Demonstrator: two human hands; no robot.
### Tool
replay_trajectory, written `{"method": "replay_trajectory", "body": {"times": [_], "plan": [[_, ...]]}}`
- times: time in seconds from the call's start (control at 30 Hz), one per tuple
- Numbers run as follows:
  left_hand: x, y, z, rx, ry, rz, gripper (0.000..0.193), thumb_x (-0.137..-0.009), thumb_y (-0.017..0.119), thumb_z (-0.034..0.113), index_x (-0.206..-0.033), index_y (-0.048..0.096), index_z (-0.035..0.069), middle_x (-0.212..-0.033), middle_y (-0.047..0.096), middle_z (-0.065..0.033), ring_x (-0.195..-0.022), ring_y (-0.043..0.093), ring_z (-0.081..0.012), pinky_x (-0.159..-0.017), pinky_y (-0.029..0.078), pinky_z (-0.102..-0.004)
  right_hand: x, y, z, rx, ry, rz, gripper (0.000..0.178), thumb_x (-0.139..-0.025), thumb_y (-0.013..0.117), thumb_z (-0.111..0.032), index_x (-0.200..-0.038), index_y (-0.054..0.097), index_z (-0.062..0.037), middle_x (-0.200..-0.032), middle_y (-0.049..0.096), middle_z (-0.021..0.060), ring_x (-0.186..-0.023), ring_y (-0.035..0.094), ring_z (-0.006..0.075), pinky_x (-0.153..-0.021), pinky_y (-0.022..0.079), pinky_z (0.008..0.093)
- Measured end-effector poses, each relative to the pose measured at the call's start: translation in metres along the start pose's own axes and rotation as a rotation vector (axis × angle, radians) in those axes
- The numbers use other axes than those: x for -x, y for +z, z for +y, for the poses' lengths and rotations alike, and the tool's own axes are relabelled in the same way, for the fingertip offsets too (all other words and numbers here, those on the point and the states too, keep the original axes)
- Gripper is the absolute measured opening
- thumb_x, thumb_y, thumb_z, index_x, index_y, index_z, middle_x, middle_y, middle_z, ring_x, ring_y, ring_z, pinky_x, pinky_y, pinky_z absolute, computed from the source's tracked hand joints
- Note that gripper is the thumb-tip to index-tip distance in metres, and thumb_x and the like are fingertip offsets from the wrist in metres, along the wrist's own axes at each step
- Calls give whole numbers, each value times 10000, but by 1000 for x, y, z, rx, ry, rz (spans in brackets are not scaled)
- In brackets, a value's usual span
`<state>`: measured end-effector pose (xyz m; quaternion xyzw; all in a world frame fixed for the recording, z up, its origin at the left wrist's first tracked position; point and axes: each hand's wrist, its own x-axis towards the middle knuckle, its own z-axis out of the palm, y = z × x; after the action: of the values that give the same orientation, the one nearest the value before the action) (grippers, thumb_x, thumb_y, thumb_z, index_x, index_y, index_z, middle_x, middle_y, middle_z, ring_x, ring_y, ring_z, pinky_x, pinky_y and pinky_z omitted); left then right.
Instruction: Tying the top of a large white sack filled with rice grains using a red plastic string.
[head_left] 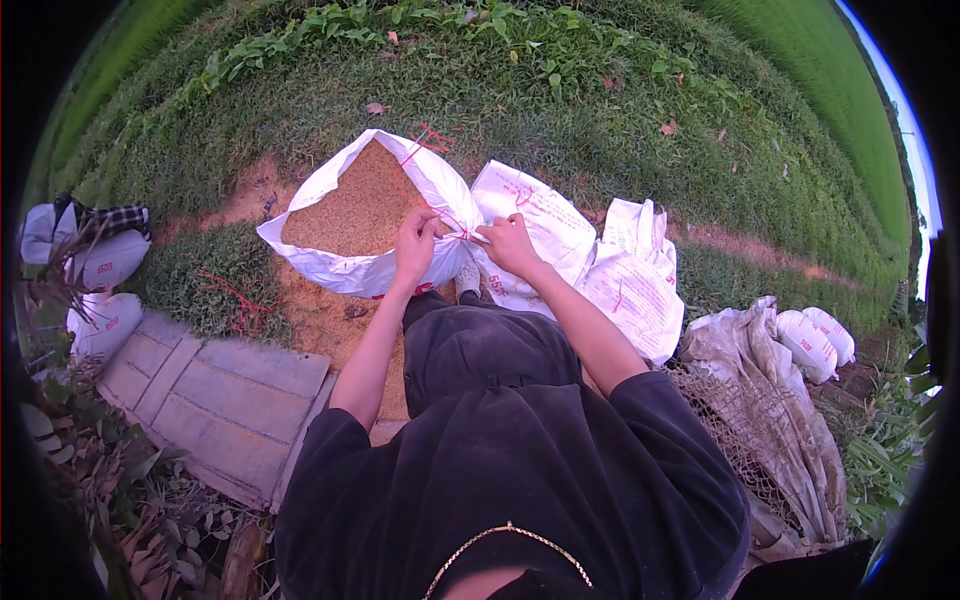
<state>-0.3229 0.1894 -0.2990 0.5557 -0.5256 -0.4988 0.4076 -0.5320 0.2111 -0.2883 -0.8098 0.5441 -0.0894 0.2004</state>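
A large white woven sack (345, 272) stands open before me, filled with golden-brown grain or husks (350, 205). My left hand (416, 242) is at its right-hand rim, fingers pinched around a thin red string (455, 235). Facing it, my right hand (508, 245) is closed on the gathered corner of the same sack, where the string crosses. Exactly how the string runs between the fingers is too small to make out. More red strings (430, 140) lie over the sack's far edge.
Flattened white sacks (535, 220) lie to the right, with another pile (630, 300) beside them. Filled sacks (105, 325) stand at the far left, others (815, 340) at the far right. A grey board (220, 400), loose red strings (238, 300) and a crumpled tarp (770, 400) lie around me.
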Motion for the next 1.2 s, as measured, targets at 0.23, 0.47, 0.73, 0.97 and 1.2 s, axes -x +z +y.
{"method": "replay_trajectory", "body": {"times": [0.23,0.47,0.73,0.97,1.2], "plan": [[-66,86,6,-372,67,-175,123,-888,567,91,-928,636,-2,-665,652,-149,-615,673,-241,-549,507,-390,16,21,-33,-116,114,149,183,-825,609,-138,-979,692,-85,-785,632,118,-829,597,242,-790,384,405],[-5,152,-5,-973,160,-375,153,-793,578,61,-932,618,11,-813,671,-192,-787,678,-359,-674,531,-461,81,13,50,-357,362,-493,226,-878,573,-195,-1044,672,-77,-1013,688,163,-963,648,332,-823,497,450],[50,111,-33,-1112,544,-397,212,-781,594,70,-989,578,37,-943,629,-127,-883,636,-253,-738,512,-352,69,-49,45,-298,630,155,211,-904,597,-210,-1006,675,-43,-867,710,123,-830,689,270,-761,519,366],[57,93,-24,-702,604,-377,276,-752,566,40,-1028,570,27,-907,611,-137,-873,613,-298,-747,512,-406,4,-23,35,-512,444,93,263,-929,591,-260,-1000,671,-20,-830,701,120,-790,675,210,-732,510,323],[-12,106,49,-572,178,-131,163,-865,500,23,-996,592,-7,-803,662,-187,-685,667,-329,-631,531,-418,25,-3,71,-1227,946,-8,308,-990,489,-284,-1104,621,-31,-949,700,83,-806,653,144,-734,491,298]]}}
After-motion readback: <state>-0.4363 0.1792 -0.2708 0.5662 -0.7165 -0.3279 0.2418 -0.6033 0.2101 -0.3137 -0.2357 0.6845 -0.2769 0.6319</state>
